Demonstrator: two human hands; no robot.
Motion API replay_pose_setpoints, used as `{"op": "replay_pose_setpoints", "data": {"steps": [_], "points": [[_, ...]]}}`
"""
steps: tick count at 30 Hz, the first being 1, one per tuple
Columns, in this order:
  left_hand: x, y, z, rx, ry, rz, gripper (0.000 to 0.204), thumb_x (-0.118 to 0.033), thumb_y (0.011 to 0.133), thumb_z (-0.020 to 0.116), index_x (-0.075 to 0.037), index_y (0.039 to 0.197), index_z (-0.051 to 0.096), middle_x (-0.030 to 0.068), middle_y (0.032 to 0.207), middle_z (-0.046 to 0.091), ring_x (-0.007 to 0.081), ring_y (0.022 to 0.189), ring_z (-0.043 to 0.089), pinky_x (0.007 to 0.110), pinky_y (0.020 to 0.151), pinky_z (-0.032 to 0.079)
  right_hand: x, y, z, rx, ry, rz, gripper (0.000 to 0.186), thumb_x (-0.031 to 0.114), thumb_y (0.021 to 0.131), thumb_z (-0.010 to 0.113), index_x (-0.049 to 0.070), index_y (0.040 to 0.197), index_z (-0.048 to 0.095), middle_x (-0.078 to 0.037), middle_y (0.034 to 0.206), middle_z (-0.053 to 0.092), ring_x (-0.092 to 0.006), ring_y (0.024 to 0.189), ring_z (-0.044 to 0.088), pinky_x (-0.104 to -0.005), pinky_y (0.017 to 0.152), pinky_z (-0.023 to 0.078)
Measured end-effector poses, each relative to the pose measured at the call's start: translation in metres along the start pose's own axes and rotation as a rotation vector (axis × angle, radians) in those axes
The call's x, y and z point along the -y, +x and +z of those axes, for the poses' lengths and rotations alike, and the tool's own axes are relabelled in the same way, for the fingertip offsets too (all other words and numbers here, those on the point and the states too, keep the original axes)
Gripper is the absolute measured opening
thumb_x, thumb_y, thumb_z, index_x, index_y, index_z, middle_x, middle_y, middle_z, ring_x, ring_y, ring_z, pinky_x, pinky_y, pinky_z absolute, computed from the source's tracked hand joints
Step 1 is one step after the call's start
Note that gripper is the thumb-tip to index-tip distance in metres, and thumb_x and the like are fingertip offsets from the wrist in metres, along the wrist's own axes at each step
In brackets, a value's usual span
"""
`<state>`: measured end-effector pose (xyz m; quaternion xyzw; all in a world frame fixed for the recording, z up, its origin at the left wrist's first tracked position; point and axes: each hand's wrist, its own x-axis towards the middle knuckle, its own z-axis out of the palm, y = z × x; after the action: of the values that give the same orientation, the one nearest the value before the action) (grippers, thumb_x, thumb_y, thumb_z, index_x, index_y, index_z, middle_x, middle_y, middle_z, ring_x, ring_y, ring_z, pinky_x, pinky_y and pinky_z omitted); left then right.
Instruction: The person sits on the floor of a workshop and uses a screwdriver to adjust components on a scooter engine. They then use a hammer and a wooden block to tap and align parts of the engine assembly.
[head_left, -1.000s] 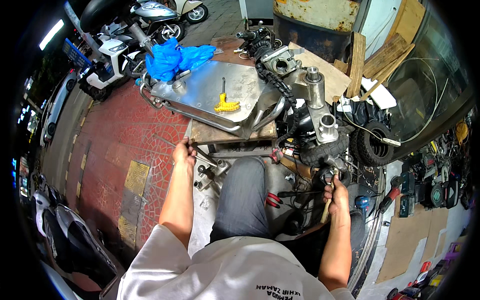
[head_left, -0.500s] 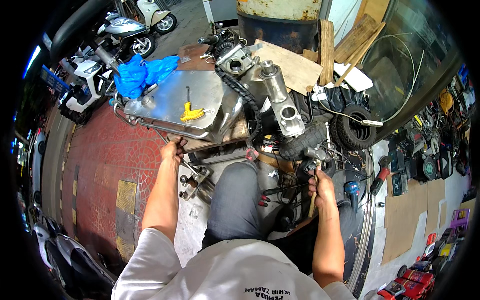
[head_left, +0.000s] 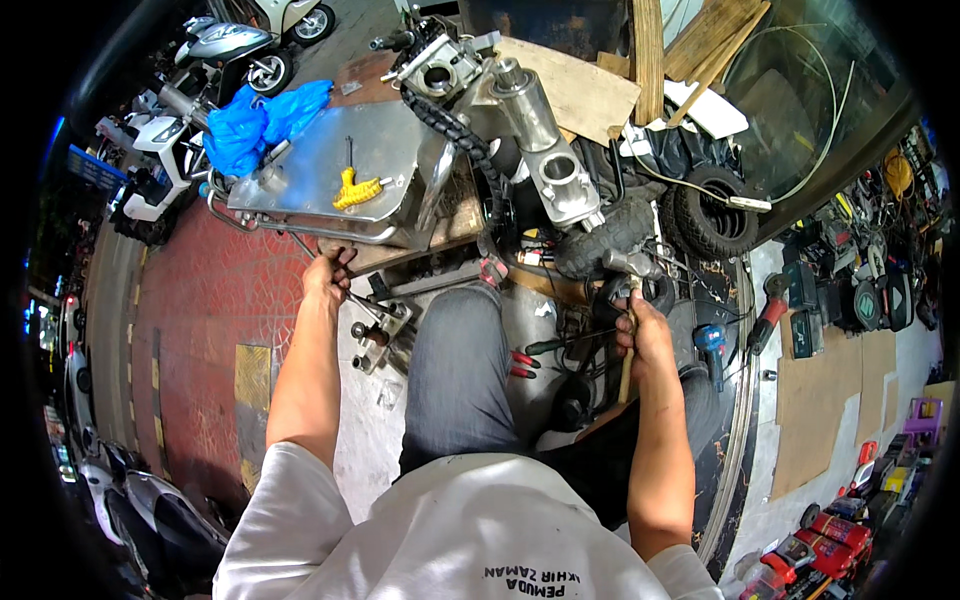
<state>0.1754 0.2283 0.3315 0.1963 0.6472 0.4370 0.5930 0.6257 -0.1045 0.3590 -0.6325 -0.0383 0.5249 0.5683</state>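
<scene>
My right hand point(head_left: 648, 335) is closed round the wooden handle of a hammer point(head_left: 634, 263), its metal head up above my fist. My left hand point(head_left: 328, 272) is closed on a thin metal rod point(head_left: 362, 301) beside the edge of a low bench. The rod's lower end lies over a metal fixture point(head_left: 378, 338) on the floor by my knee. On the bench stands a silver metal box point(head_left: 320, 160) with tubes along its side, and a yellow-handled T-shaped tool point(head_left: 357, 190) rests on its top. Right of it sit a metal cylinder point(head_left: 518, 98) and a bored metal block point(head_left: 562, 180).
A blue plastic bag point(head_left: 238, 135) lies at the box's far left. Tyres point(head_left: 708, 215) and wooden boards point(head_left: 648, 70) stand at the right back. A blue power tool point(head_left: 710, 345) and an angle grinder point(head_left: 770, 315) are on the floor at right. Scooters point(head_left: 165, 145) are parked at left.
The view has tilted, so the bench and its parts sit higher and further left. Both hands keep their grips on the rod and the hammer.
</scene>
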Motion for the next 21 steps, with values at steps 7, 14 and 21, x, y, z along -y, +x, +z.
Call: {"op": "replay_pose_setpoints", "data": {"steps": [7,14,21], "points": [[0.007,-0.003,-0.002,0.023,-0.063,0.051,0.018,-0.025,0.105,0.053,-0.011,0.112,0.062,0.0152,0.095,0.078,0.0073,0.043,0.031,0.025,0.041,0.027,0.003,-0.004,-0.001,-0.047,0.008,0.039,0.046,0.052,0.103,0.056,0.007,0.114,0.063,0.004,0.070,0.049,-0.0081,0.052,0.038,-0.0290,0.051,0.032],[0.007,-0.007,-0.006,0.042,-0.102,0.078,0.023,-0.028,0.108,0.048,-0.010,0.103,0.062,0.0140,0.090,0.078,0.0069,0.042,0.032,0.025,0.040,0.029,-0.001,0.001,0.003,-0.048,-0.017,0.041,0.047,0.053,0.103,0.056,0.007,0.111,0.064,0.004,0.070,0.049,-0.0080,0.051,0.038,-0.0285,0.050,0.031],[0.009,-0.009,-0.007,0.064,-0.151,0.057,0.024,-0.028,0.108,0.048,-0.010,0.102,0.062,0.0090,0.081,0.074,0.0068,0.042,0.030,0.025,0.040,0.025,-0.005,0.008,0.005,-0.039,-0.048,0.057,0.046,0.049,0.105,0.054,0.004,0.114,0.062,0.003,0.071,0.048,-0.0088,0.051,0.039,-0.0282,0.047,0.032]]}}
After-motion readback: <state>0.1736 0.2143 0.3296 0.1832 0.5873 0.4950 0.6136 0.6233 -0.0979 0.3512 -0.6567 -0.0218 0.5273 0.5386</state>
